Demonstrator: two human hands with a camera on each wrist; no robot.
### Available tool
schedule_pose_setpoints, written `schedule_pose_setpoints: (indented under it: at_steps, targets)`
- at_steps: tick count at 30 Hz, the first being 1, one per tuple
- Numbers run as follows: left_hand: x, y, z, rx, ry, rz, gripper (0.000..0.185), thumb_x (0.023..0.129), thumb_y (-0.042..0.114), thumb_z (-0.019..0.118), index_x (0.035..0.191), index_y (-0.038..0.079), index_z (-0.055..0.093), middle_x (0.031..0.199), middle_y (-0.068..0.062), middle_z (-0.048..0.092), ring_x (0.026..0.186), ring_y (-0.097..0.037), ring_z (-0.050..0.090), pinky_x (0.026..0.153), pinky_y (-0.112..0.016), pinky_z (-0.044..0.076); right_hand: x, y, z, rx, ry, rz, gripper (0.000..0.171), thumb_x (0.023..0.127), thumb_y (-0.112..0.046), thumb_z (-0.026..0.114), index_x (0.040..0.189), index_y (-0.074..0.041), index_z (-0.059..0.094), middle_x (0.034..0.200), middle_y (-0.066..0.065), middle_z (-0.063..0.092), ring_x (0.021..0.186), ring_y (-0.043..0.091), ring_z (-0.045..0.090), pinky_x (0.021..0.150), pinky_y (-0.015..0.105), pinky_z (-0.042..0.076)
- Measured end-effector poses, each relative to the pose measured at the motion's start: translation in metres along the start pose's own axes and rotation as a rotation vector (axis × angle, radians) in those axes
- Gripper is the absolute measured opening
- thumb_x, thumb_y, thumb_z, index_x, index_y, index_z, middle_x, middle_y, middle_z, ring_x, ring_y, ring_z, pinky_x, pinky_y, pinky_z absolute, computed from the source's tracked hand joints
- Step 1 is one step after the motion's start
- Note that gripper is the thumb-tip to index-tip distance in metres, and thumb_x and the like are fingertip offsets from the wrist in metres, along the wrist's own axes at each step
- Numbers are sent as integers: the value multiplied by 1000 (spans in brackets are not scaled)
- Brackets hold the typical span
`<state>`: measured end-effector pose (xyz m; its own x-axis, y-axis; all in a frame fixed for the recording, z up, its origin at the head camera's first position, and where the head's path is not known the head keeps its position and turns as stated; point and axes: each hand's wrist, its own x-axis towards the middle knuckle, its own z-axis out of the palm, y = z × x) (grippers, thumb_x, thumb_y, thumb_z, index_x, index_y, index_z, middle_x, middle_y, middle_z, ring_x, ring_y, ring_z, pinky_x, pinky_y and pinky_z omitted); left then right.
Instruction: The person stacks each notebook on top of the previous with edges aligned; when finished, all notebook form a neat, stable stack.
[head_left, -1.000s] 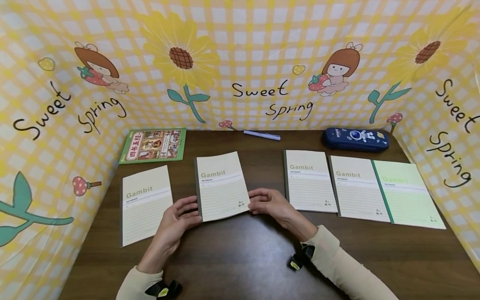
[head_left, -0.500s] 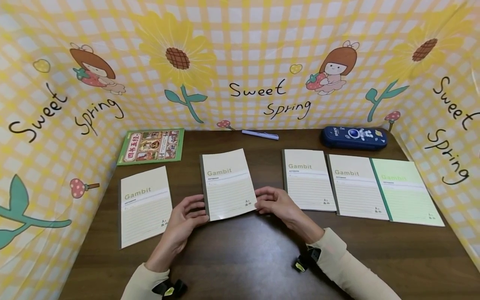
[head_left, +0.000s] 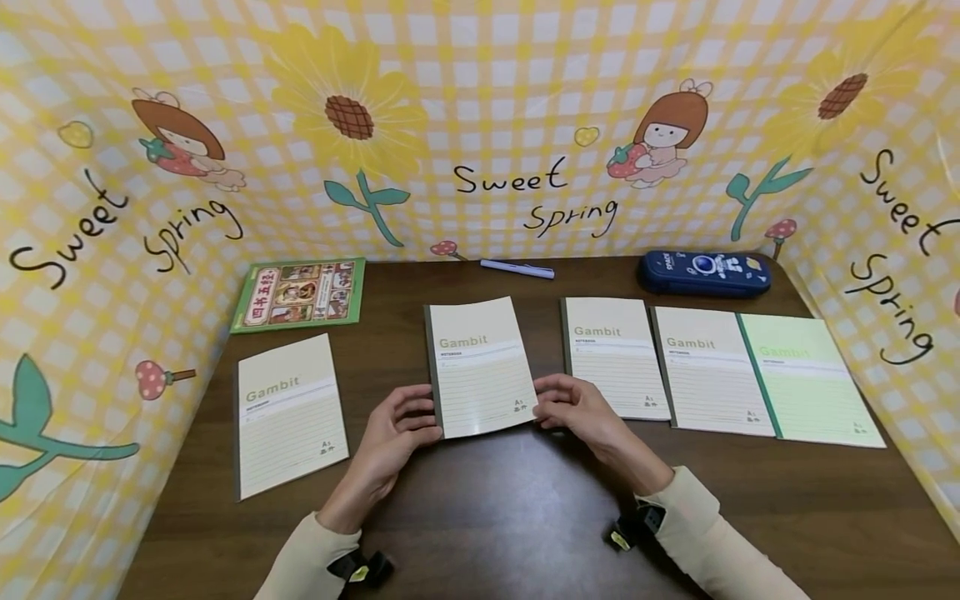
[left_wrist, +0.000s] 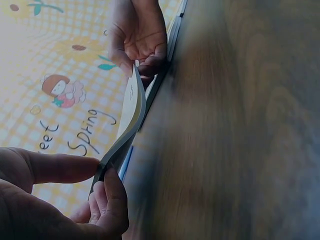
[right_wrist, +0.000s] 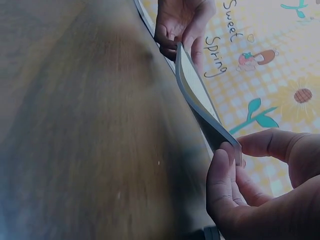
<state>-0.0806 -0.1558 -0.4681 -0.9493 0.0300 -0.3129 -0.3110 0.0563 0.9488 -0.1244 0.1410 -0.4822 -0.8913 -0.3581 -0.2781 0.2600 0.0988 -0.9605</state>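
Currently the left hand (head_left: 396, 423) and right hand (head_left: 577, 410) each pinch a near corner of the notebook (head_left: 480, 367), lifted off the surface (head_left: 495, 517) mid-carry; setting it beside the row's notebook (head_left: 611, 357) likely calls for squaring edges.

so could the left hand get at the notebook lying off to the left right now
Probably not yet: the left hand pinches the middle notebook. Once freed, bare table leaves the way to the left notebook open.
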Motion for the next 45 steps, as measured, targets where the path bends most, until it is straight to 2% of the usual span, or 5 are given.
schedule_pose_setpoints:
  at_steps: [14,24,30,39,45]
  targets:
    - [8,4,28,-8,-36,24,62,87,-15,70,144,2,54,130,-24,59,103,-23,68,78,-22,59,-18,-2,-26,-9,49,-19,45,98,-1,63,139,13,52,98,5,71,86,15,72,80,28,62]
    - [14,-1,47,0,-37,57,61,85,-16,72,141,1,56,126,-24,61,100,-24,69,77,-23,60,-26,-3,-38,-38,104,-15,44,97,-1,64,138,12,54,97,2,71,85,14,72,77,28,62]
    - [18,-1,57,3,-37,67,60,84,-16,73,139,1,57,126,-25,62,102,-29,69,77,-24,59,-31,-3,-46,-67,120,-32,44,98,-3,64,138,11,54,101,9,73,85,14,72,75,30,62]
    - [29,1,73,94,-46,142,58,83,-15,74,137,0,59,123,-26,63,104,-35,70,76,-25,60,-35,1,-57,-95,179,-26,42,97,-2,64,137,10,56,99,4,72,82,12,72,72,30,63]
    - [36,4,84,97,-69,147,59,82,-14,75,137,0,59,122,-25,64,103,-35,71,78,-28,60,-40,1,-66,-105,223,-27,43,96,-1,65,137,10,56,99,5,72,82,12,72,71,30,63]
